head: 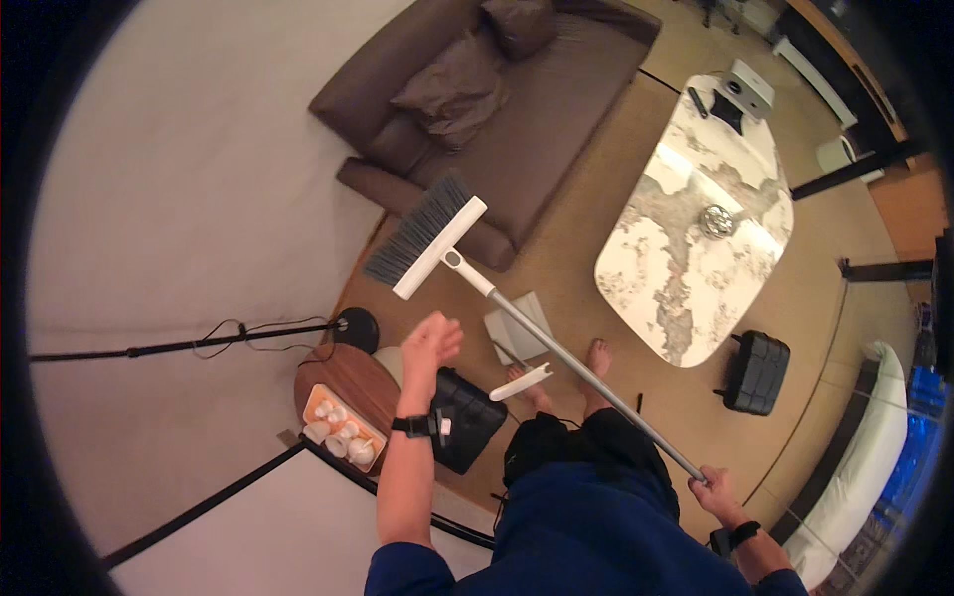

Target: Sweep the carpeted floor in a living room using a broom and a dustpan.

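Note:
A broom with grey bristles and a white head (440,247) is raised diagonally in front of me, its bristles towards the upper left. My right hand (715,492) is closed around the lower end of its metal handle. My left hand (432,343) is lifted below the broom head, apart from it, with the fingers partly curled and nothing visible in them. A dustpan (519,328) appears to stand on the floor by my feet, partly behind the broom handle. A curved white piece (519,383) shows close to it; what it belongs to is unclear.
A brown sofa (551,127) with cushions lies ahead, beside a marble-patterned table (671,298) holding a projector (747,89) and a glass dish (717,221). Black cases (757,372) are on both sides. At left are a stand base (356,331) and a wooden side table (350,372) with a tea-set tray (376,456).

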The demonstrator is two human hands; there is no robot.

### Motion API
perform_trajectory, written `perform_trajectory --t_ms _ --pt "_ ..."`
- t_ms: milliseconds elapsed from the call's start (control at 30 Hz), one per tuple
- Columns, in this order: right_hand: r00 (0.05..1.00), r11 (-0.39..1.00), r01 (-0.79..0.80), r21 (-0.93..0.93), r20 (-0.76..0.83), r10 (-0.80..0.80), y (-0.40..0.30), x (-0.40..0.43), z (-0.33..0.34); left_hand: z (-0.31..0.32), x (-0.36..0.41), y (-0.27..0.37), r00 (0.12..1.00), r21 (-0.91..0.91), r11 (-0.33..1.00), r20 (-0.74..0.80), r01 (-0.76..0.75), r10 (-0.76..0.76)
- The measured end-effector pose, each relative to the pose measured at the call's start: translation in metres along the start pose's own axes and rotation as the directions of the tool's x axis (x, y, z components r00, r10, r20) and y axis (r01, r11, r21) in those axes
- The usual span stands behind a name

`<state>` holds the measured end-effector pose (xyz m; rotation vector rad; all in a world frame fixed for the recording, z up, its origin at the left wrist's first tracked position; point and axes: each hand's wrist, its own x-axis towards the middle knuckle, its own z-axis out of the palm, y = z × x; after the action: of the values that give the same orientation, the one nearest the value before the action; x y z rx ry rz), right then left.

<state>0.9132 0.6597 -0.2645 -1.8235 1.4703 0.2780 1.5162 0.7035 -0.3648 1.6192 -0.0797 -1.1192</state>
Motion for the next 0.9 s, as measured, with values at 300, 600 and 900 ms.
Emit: perform_trajectory --t_ms 300,600,900 --pt "0.970 0.966 -0.244 -0.083 -0.033 0.242 0.038 -0.025 0.002 0.075 -0.045 -0.082 0.888 0.733 0.505 0.415 -0.455 0.198" --pt "0.933 0.931 -0.358 -0.071 -0.061 0.354 0.053 -0.056 0.008 0.099 -0.056 -0.095 0.848 0.801 0.279 0.513 -0.529 0.133" --pt "0.912 0.906 -0.409 -0.108 -0.031 0.409 0.067 -0.065 0.019 0.105 -0.052 -0.074 0.910 0.894 0.199 0.414 -0.403 -0.018"
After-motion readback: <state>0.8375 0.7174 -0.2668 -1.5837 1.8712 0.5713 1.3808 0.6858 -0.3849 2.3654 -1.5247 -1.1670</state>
